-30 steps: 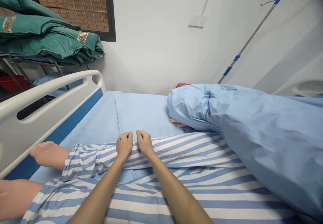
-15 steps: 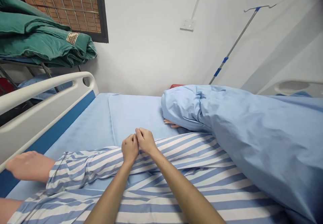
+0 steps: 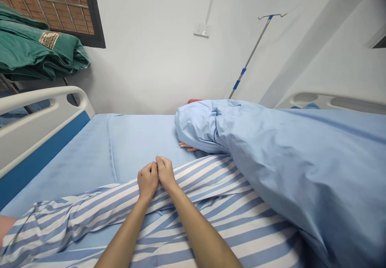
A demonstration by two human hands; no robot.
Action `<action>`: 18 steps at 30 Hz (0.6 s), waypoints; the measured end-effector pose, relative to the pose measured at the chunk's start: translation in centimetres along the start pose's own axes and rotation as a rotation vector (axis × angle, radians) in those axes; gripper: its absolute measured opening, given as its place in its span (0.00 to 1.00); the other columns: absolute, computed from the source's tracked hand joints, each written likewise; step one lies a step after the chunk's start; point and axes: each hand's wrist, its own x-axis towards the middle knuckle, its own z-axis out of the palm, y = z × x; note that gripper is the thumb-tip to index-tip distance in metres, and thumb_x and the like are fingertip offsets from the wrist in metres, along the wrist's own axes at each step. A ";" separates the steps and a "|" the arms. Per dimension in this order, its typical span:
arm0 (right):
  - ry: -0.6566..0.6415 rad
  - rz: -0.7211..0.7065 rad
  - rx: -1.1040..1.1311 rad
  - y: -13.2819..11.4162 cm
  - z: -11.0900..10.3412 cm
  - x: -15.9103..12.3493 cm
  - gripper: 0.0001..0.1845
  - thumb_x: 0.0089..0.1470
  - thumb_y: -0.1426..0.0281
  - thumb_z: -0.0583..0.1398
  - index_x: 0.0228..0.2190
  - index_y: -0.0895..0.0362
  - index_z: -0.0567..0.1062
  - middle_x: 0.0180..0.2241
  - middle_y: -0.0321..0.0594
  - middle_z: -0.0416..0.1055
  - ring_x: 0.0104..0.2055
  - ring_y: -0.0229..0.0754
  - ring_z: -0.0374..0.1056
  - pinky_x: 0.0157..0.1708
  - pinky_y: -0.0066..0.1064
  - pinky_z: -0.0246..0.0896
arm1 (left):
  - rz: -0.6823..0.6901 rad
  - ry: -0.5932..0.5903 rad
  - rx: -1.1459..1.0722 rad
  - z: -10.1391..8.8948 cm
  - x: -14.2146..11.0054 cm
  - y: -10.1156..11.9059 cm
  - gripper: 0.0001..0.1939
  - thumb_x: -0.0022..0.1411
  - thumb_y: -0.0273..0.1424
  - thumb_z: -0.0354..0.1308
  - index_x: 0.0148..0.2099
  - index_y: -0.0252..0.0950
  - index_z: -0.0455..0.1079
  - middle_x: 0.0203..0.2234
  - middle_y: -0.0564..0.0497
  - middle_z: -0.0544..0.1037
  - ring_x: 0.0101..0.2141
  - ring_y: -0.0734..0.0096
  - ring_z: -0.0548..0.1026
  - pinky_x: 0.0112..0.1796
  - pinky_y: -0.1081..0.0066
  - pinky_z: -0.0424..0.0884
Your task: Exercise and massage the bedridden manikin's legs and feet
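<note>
My left hand (image 3: 147, 180) and my right hand (image 3: 164, 172) rest side by side, knuckles touching, on the far edge of a blue-and-white striped pyjama leg (image 3: 196, 179). Both have their fingers curled down into the striped cloth, gripping it. The striped trousers clothe a figure lying across the bed; a second striped leg (image 3: 60, 219) runs off to the left. A light blue quilt (image 3: 286, 155) is bunched to the right and lies over the figure's upper part. A pale hand (image 3: 188, 147) of the figure pokes out under the quilt's edge.
The bed has a light blue sheet (image 3: 132, 139), a white and blue footboard (image 3: 39, 127) at left and a white rail (image 3: 328, 101) at far right. Folded green blankets (image 3: 36, 54) lie on a rack at upper left. A drip stand (image 3: 250, 56) leans by the white wall.
My hands have come together until they touch, still on the striped leg. The view has swung right, so the bare feet at the left have left the picture.
</note>
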 end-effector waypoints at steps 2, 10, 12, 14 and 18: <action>-0.004 0.027 -0.007 -0.4 -0.3 0.3 0.20 0.53 0.60 0.48 0.16 0.55 0.53 0.15 0.29 0.48 0.20 0.33 0.46 0.20 0.25 0.45 | 0.020 -0.025 0.063 0.2 -0.2 -0.3 0.21 0.60 0.39 0.39 0.18 0.36 0.57 0.14 0.55 0.63 0.21 0.76 0.60 0.25 0.74 0.52; -0.130 -0.210 -0.425 -2.4 -4.6 0.5 0.21 0.56 0.62 0.47 0.15 0.56 0.57 0.15 0.30 0.53 0.20 0.33 0.49 0.22 0.26 0.42 | 0.016 -0.027 0.153 0.2 -0.3 -0.4 0.21 0.59 0.39 0.40 0.16 0.36 0.53 0.13 0.56 0.59 0.20 0.76 0.57 0.24 0.73 0.49; -0.056 -0.161 -0.451 -1.5 -5.3 0.4 0.21 0.56 0.62 0.47 0.15 0.56 0.57 0.14 0.31 0.52 0.20 0.33 0.49 0.22 0.27 0.42 | -0.006 -0.025 0.143 0.3 0.2 0.1 0.21 0.58 0.38 0.41 0.16 0.36 0.50 0.12 0.56 0.56 0.19 0.77 0.56 0.24 0.73 0.49; -0.018 -0.127 -0.439 -0.7 -5.5 0.5 0.21 0.56 0.62 0.47 0.15 0.56 0.57 0.14 0.31 0.53 0.20 0.33 0.49 0.22 0.27 0.42 | -0.005 -0.018 0.088 0.6 0.9 1.0 0.20 0.57 0.38 0.43 0.16 0.37 0.49 0.12 0.57 0.53 0.19 0.77 0.54 0.23 0.73 0.49; 0.003 -0.044 -0.232 0.1 -5.7 1.2 0.21 0.55 0.60 0.46 0.15 0.56 0.57 0.15 0.30 0.53 0.20 0.33 0.50 0.22 0.26 0.45 | -0.034 0.000 -0.176 2.7 1.3 3.5 0.19 0.56 0.39 0.43 0.17 0.37 0.49 0.12 0.58 0.52 0.18 0.78 0.54 0.23 0.75 0.51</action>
